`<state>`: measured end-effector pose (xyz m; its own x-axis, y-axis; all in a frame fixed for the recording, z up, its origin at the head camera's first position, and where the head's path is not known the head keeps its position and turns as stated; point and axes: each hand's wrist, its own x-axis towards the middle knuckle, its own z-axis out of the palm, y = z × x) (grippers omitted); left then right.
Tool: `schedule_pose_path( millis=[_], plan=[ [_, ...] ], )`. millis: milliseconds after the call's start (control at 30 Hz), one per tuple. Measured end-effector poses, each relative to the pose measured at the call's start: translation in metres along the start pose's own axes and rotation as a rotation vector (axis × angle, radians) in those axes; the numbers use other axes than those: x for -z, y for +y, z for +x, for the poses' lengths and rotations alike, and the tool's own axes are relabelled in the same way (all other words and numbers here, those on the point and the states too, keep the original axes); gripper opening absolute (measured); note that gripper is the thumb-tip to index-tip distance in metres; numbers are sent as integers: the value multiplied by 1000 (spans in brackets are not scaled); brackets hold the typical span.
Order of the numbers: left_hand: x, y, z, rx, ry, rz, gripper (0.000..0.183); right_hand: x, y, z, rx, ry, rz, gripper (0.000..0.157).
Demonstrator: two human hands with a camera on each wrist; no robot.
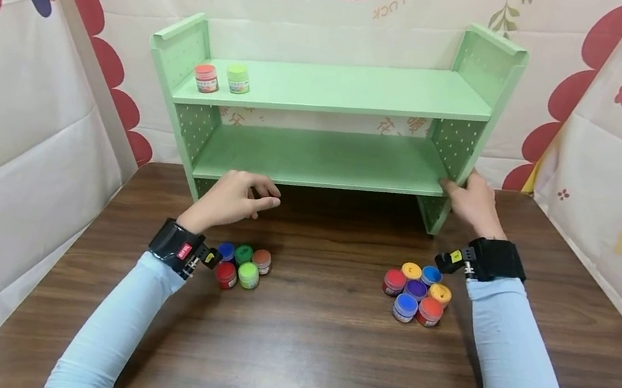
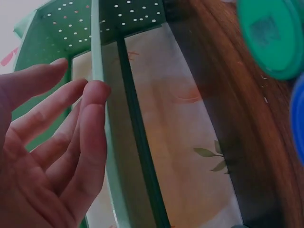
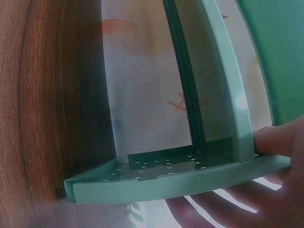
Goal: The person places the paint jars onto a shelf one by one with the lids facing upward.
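Note:
A pale green two-tier shelf (image 1: pixel 329 156) with dotted side panels stands at the back of the table. My right hand (image 1: pixel 475 201) grips its right side panel: in the right wrist view the thumb (image 3: pixel 278 140) lies at the lower board's end, the fingers spread along the panel's outer face. My left hand (image 1: pixel 236 201) hovers before the lower board's left front edge, fingers loosely bent and holding nothing. In the left wrist view its fingertips overlap that board's edge (image 2: pixel 97 52). A red-lidded jar (image 1: pixel 206 77) and a light green jar (image 1: pixel 238 79) stand on the top board's left end.
Several small paint jars (image 1: pixel 249 275) cluster beside the left wrist. Another group of several jars (image 1: pixel 405 307), blue, red, yellow and purple, stands near the right wrist. Printed cloth (image 1: pixel 339 27) hangs behind the shelf and along both sides of the wooden table (image 1: pixel 296 356).

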<state>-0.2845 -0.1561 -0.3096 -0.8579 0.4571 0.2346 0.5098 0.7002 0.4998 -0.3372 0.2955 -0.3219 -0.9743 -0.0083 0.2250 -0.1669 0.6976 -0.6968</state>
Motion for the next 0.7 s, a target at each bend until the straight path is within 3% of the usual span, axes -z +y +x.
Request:
schedule_pose_path(
  millis=[233, 333, 533, 700],
  plan=[
    [-6, -13, 1, 11, -75, 128, 27, -3, -2, 2, 16, 18, -2, 57],
    [-4, -18, -1, 28, -140, 167, 29, -5, -4, 2, 17, 16, 12, 57],
    [-3, -25, -1, 26, -289, 146, 29, -4, -2, -1, 8, 28, 9, 56],
    [-4, -26, -3, 67, -394, 102, 28, -2, -3, -1, 11, 27, -2, 56]
  ],
)
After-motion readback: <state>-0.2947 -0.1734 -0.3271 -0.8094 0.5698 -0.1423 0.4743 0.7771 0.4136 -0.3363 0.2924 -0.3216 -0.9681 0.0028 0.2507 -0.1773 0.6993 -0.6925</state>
